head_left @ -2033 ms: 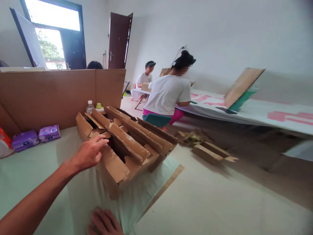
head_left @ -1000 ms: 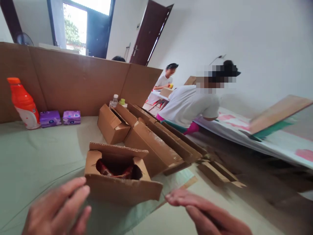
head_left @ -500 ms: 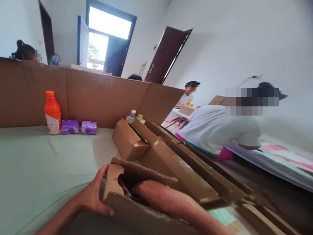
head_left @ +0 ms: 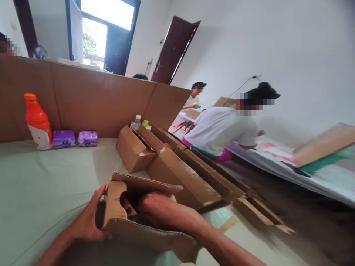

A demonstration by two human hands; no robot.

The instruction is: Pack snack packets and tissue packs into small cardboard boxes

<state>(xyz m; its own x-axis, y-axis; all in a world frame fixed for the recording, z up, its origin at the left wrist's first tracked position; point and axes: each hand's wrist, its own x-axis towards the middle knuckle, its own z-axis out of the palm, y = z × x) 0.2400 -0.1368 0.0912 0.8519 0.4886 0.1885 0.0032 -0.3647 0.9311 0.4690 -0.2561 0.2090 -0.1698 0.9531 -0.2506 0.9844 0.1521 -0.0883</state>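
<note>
My left hand (head_left: 90, 220) grips the left end of an open cardboard box (head_left: 144, 236), with the thumb at its near side and the fingers at its far corner. Inside the box is my right hand (head_left: 155, 208), reached in through the open top. The box walls and the hand itself hide its fingers, so whether it holds anything does not show. Beside that hand, partly hidden under the end flap, lies a dark reddish thing (head_left: 129, 207) that I cannot make out.
An orange bottle (head_left: 39, 123) and two purple packs, one the nearer-left pack (head_left: 64, 139), stand before a cardboard screen (head_left: 100, 96). Smaller cardboard box (head_left: 135, 149) and long cardboard boxes (head_left: 185, 177) lie at right. A person in a white shirt (head_left: 219, 127) bends over another table.
The view has swung right, so the room and the bottle sit further left. My left hand stays on the box and my right hand stays inside it.
</note>
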